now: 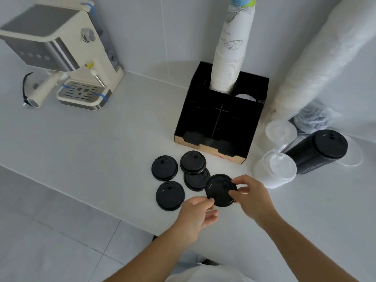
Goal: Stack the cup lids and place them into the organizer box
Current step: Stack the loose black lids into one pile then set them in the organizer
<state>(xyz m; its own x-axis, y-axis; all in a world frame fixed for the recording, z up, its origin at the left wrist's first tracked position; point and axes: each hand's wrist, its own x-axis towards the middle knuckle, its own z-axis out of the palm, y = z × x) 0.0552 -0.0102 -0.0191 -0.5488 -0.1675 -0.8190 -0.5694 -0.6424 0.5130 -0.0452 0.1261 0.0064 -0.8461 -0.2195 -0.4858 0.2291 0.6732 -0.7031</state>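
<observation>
Both hands pinch one black lid point(220, 190) just above the worktop point(101, 149): the left hand point(198, 215) at its near-left rim, the right hand point(251, 195) at its right rim. The other loose lids point(169, 196) lie just left, nearer the left hand; the organizer box point(220, 119) stands behind.

I see five black round cup lids: one point(219, 190) raised, pinched at both edges; four on the counter, one point(192, 161) overlapping another point(196, 181), apparently. The black organizer box point(219, 123) stands behind, front compartments open.
</observation>
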